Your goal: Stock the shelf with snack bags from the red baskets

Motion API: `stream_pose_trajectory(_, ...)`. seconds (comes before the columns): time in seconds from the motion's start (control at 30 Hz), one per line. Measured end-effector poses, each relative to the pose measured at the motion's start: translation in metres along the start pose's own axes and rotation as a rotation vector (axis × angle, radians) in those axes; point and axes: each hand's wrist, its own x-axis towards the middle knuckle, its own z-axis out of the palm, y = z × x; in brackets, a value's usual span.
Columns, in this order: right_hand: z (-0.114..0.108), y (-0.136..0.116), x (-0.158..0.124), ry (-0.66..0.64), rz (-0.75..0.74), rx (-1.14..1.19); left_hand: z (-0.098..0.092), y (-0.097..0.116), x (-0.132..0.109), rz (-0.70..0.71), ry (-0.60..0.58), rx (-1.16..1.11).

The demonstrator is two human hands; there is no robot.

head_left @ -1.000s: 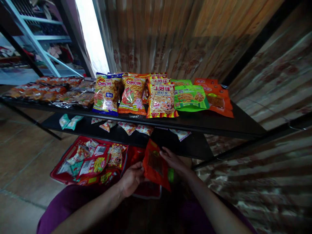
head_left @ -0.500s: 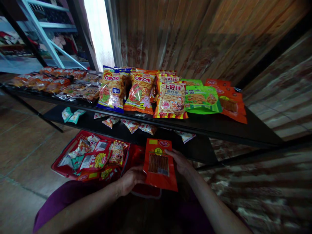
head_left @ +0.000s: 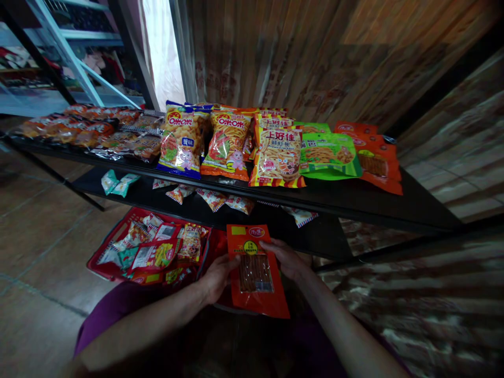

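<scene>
Between my two hands is an orange-red snack packet with a clear window showing brown strips. My left hand grips its left edge, thumb on the front. On the right edge my right hand is closed, its thumb near the upper front; the fingers behind the packet are hidden. A red basket stands to the left of the packet, filled with mixed snack bags such as a red bag with yellow sticks and a small yellow bag of crackers.
Ahead is a black shelf with blue chip bags, prawn cracker bags, green bags and orange packets. Several small packets lie on the lower shelf. A corrugated curtain hangs behind.
My left hand has slid up the packet's left edge, and the packet's top has shifted slightly left. The view has moved a little.
</scene>
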Motion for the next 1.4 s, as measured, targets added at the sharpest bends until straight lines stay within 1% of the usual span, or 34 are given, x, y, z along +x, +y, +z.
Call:
stream_pose_trajectory(0.1, 0.001, -0.001, -0.001, 0.013, -0.009, -0.001, 0.008, 0.004, 0.004, 0.012, 0.059, -0.049)
stream_pose_trajectory(0.2, 0.0, 0.0, 0.0, 0.012, -0.029, -0.004, 0.017, 0.009, 0.01, 0.017, 0.072, -0.108)
stream_pose_trajectory(0.37, -0.002, 0.0, 0.001, 0.025, -0.083, 0.042, 0.028, 0.014, 0.02, -0.036, 0.126, -0.182)
stream_pose_trajectory(0.47, -0.004, 0.0, 0.002, 0.048, -0.112, 0.066, 0.032, 0.014, 0.024, -0.053, 0.137, -0.201)
stream_pose_trajectory(0.63, -0.01, 0.006, 0.002, 0.034, -0.154, 0.099, 0.036, 0.017, 0.024, -0.118, 0.148, -0.198)
stream_pose_trajectory(0.7, -0.012, 0.01, 0.002, 0.026, -0.163, 0.098, 0.037, 0.019, 0.024, -0.107, 0.175, -0.204)
stream_pose_trajectory(0.77, -0.013, 0.015, 0.002, -0.014, -0.152, 0.089, 0.037, 0.022, 0.026, -0.082, 0.205, -0.213)
stream_pose_trajectory(0.93, -0.015, 0.022, -0.005, -0.175, -0.079, 0.022, 0.031, 0.029, 0.028, -0.009, 0.223, -0.246)
stream_pose_trajectory(1.0, -0.015, 0.022, -0.008, -0.243, -0.071, -0.028, 0.025, 0.031, 0.028, 0.007, 0.244, -0.26)
stream_pose_trajectory(1.13, -0.015, 0.023, -0.011, -0.343, -0.037, -0.106, 0.008, 0.03, 0.028, -0.009, 0.281, -0.286)
stream_pose_trajectory(1.23, -0.015, 0.027, -0.009, -0.352, -0.021, -0.135, 0.001, 0.029, 0.029, -0.016, 0.281, -0.301)
stream_pose_trajectory(1.37, -0.019, 0.032, -0.003, -0.325, -0.049, -0.101, -0.004, 0.025, 0.025, -0.051, 0.168, -0.276)
stream_pose_trajectory(1.4, -0.021, 0.032, -0.002, -0.316, -0.058, -0.083, -0.005, 0.023, 0.023, -0.062, 0.163, -0.24)
